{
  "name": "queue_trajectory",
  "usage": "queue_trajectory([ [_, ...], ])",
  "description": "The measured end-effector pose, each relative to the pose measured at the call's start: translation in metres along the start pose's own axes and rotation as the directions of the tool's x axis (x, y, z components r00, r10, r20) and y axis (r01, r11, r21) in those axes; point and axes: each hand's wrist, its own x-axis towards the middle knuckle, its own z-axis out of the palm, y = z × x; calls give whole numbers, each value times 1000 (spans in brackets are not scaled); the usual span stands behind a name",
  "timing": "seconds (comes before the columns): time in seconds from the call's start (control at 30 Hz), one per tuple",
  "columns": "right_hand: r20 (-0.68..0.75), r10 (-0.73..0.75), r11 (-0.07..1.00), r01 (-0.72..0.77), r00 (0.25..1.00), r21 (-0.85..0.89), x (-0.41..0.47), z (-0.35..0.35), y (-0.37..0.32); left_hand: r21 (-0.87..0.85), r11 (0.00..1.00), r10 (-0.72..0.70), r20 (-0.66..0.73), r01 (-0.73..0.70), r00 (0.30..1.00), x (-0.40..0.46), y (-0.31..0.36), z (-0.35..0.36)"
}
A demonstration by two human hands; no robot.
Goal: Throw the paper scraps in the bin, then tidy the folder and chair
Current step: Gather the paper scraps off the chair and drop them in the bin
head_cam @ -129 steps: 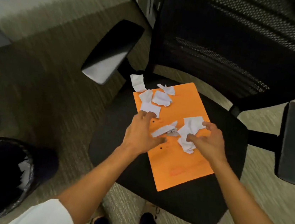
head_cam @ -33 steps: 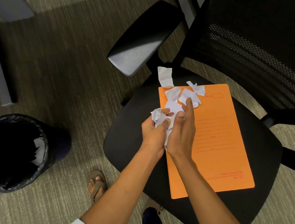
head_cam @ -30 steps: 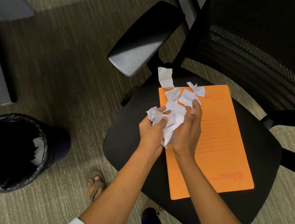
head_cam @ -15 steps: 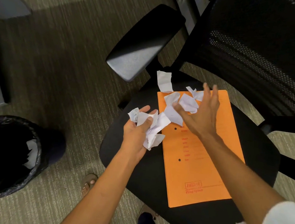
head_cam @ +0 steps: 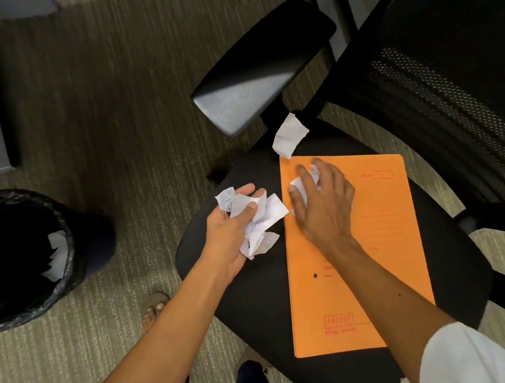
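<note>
Carpeted floor (head_cam: 105,84) runs under a black office chair (head_cam: 264,288), and your orange folder (head_cam: 362,268) lies flat on its seat. Your left hand (head_cam: 233,230) is cupped, palm up, loosely around a bunch of paper scraps (head_cam: 258,220), held over the seat's left edge. Your right hand (head_cam: 323,200) is pressed down on the folder's top corner, fingers curling round more scraps (head_cam: 305,178).

One loose scrap (head_cam: 290,135) sits at the seat's back edge, just past the folder's corner; a careless sweep could knock it onto the floor. The left-hand bunch is barely pinched, so pieces may flutter out on the way to the bin (head_cam: 7,256), which stands well apart to your left. Dragging the right hand could also slide the folder off the seat.

How many scraps lie under your right palm you cannot tell. The bin's inside is mostly dark, with only a few white pieces showing.
</note>
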Motion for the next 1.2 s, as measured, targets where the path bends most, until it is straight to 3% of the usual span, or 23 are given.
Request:
queue_trajectory([
  [0.13, -86, 43, 997, -37, 995, 63, -12, 2, 8, 1, 1000, -12, 16, 12, 1000, 1, 1, -1],
  [0.37, -164, -11, 986, 38, 986, 160, -16, -4, 22, -7, 999, -53, 60, 54, 997, 1, -3, -2],
  [0.5, -171, 156, 897, -67, 973, 436, -20, -24, 18, 29, 999, -44, 40, 42, 998, -2, -8, -4],
  [0.57, -183, 398, 719, -182, 899, 671, -21, -42, 6, 45, 998, -41, 23, 39, 999, -4, -12, -2],
  [0.63, -4, 621, 343, -267, 784, 900, -19, -63, -11, 67, 997, -26, -6, 27, 1000, -8, -15, 5],
  [0.67, 103, 642, 161, -265, 760, 951, -19, -72, -21, 78, 997, -1, -18, 2, 1000, -10, -16, 9],
  [0.7, 156, 629, 62, -249, 762, 966, -20, -80, -31, 88, 996, 32, -25, -29, 999, -12, -17, 15],
  [0.73, 154, 606, 56, -235, 780, 970, -22, -85, -44, 92, 994, 63, -22, -61, 998, -14, -17, 20],
  [0.87, -45, 447, 402, -155, 893, 902, -33, -87, -88, 12, 995, 96, -2, -96, 995, -20, -9, 35],
  [0.97, -201, 338, 630, -62, 920, 774, -35, -80, -101, -176, 983, 58, 20, -54, 998, -25, 4, 35],
  [1.03, -211, 283, 709, -56, 936, 703, -36, -76, -108, -222, 974, 59, 61, -44, 996, -28, 10, 33],
  [1.2, -80, 229, 823, -149, 970, 548, -41, -71, -115, -255, 966, 16, 164, 27, 986, -37, 9, 20],
])
